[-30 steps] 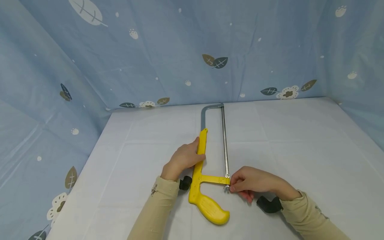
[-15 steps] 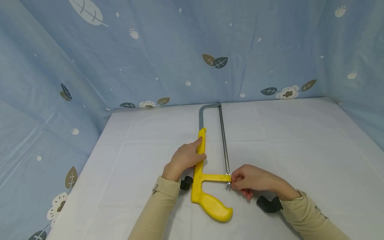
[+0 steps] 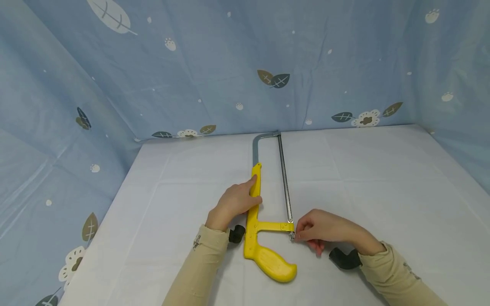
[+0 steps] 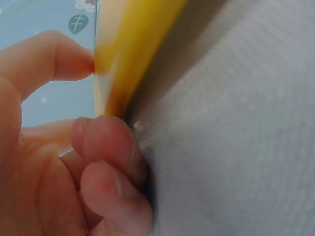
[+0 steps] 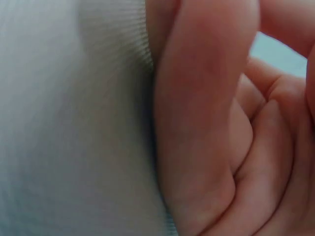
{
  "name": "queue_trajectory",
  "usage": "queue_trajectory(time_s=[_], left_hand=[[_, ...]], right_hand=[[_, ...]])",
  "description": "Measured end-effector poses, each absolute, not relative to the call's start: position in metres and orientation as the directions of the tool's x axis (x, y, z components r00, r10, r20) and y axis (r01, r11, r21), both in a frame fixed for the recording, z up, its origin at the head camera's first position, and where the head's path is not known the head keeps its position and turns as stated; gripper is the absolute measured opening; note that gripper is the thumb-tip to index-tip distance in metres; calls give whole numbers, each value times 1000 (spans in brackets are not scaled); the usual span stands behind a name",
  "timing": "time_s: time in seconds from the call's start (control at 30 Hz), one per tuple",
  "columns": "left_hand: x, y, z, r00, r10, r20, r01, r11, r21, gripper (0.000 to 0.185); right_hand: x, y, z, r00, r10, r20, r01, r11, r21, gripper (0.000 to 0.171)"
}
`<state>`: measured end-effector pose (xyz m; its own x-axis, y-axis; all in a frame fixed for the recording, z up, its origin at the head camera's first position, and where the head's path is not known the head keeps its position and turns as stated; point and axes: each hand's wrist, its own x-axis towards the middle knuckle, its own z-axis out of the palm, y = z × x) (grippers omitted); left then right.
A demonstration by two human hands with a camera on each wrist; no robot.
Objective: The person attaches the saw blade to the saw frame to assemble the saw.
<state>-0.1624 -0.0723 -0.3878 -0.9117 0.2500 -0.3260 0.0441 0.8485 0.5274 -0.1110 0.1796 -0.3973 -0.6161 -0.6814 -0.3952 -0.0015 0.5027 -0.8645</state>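
A hacksaw (image 3: pixel 273 264) with a yellow handle and frame lies on the white cloth, its grey bow end pointing away. My left hand (image 3: pixel 234 199) holds the frame's yellow spine, index finger stretched along it. In the left wrist view that yellow spine (image 4: pixel 142 44) sits between thumb and fingertips. The metal blade (image 3: pixel 284 178) runs along the saw's right side to the yellow crosspiece. Just below the crosspiece, my right hand (image 3: pixel 325 227) pinches the small silver wing nut (image 3: pixel 292 236). In the right wrist view, curled fingers (image 5: pixel 202 113) hide the nut.
White cloth (image 3: pixel 183 195) with fold lines covers the table. A blue curtain (image 3: pixel 214 63) with leaf and flower prints stands behind and at the sides. Black wrist-worn pieces (image 3: pixel 344 258) sit by both wrists, the left one (image 3: pixel 237 233) close beside the saw frame.
The hacksaw has turned slightly, its far end moving left and its handle shifting right and a little away. The wing nut has changed angle at the right fingertips. My left hand keeps its hold.
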Motion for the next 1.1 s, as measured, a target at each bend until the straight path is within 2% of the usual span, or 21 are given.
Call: queue_trajectory(time_s=[0.17, 0.43, 0.7, 1.1], left_hand=[[-163, -72, -387, -911, 246, -331, 38, 850, 525, 72], [-163, -72, -385, -911, 246, -332, 49, 862, 505, 72], [-161, -71, -385, -914, 237, -328, 50, 871, 489, 71], [-162, -71, -388, -914, 244, -324, 63, 875, 480, 71]], right_hand=[[-110, 179, -396, -602, -699, -386, -1, 484, -875, 17], [-108, 176, -395, -605, -701, -379, -18, 488, -873, 29], [-109, 177, -396, -595, -703, -390, 11, 478, -878, 19], [-110, 177, -399, -612, -691, -384, 26, 469, -883, 20]])
